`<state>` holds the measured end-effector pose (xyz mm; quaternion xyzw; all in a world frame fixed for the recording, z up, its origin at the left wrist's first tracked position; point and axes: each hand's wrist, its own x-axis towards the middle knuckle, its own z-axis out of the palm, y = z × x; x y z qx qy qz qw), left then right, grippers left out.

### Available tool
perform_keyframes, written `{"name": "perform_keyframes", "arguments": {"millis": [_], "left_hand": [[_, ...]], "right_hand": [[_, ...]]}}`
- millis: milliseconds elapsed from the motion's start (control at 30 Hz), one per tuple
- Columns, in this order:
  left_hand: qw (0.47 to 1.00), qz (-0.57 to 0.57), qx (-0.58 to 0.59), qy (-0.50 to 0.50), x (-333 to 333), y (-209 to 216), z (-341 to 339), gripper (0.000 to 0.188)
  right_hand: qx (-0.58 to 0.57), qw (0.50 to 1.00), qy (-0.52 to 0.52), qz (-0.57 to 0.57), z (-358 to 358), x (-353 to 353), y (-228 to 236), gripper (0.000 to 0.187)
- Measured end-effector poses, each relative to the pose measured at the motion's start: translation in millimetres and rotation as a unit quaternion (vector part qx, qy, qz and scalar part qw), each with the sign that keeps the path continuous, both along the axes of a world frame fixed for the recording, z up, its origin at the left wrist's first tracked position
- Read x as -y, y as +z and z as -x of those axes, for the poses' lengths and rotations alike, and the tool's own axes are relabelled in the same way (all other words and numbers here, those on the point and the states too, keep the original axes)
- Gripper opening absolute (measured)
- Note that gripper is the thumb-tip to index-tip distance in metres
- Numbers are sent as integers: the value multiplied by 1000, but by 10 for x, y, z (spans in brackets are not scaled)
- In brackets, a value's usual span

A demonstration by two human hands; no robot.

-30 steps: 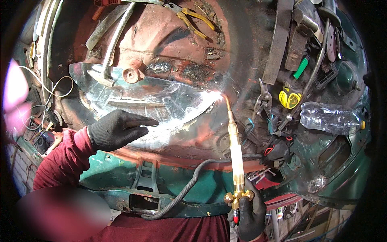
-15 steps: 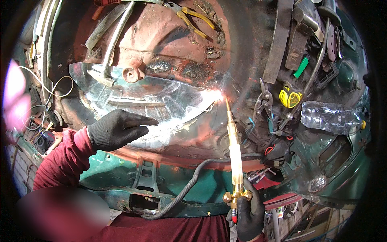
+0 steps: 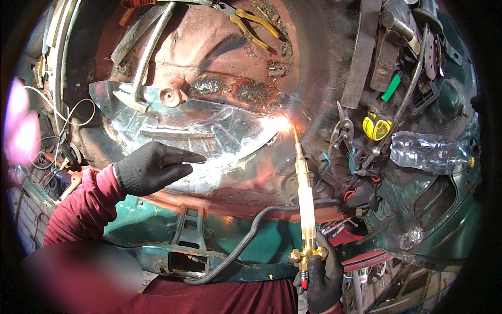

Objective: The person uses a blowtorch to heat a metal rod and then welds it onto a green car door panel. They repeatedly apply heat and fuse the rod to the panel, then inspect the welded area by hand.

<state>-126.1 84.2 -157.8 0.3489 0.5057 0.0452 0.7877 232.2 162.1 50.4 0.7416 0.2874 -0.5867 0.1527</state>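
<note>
In my black-gloved right hand [image 3: 325, 280] is a brass gas torch [image 3: 306, 204], gripped near its valve knobs and pointing up and away. Its tip meets a bright glow at the right-hand point of a shiny sheet-metal patch [image 3: 230, 123]. The patch lies over the reddish-brown car body panel [image 3: 193, 52]. Over the near edge of this patch hovers or rests my gloved left hand [image 3: 151, 167], fingers stretched to the right, thumb apart from them. Nothing shows between them; contact with the metal cannot be made out. A hammer [image 3: 132, 100] rests its head on the patch.
Yellow-handled pliers [image 3: 253, 26] lie at the back. To the right are tin snips [image 3: 342, 128], a yellow tape measure [image 3: 376, 125], a clear plastic bottle [image 3: 429, 153] and another hammer [image 3: 389, 49]. A grey corrugated hose [image 3: 246, 238] crosses the green front edge.
The torch tip has shifted very slightly, and the glow at it looks a little different. Both hands keep their places.
</note>
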Motion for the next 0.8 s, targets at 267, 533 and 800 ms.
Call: {"name": "perform_keyframes", "arguments": {"millis": [267, 533, 800], "left_hand": [[1000, -4, 3, 18, 34, -12, -18, 36], [1000, -9, 2, 22, 37, -21, -18, 36], [1000, -4, 1, 17, 28, -37, -21, 36]], "right_hand": [[4, 1000, -5, 9, -10, -1, -1, 59], [3, 1000, -1, 6, 5, -16, -6, 60], [4, 1000, -4, 9, 7, -13, -8, 58]]}}
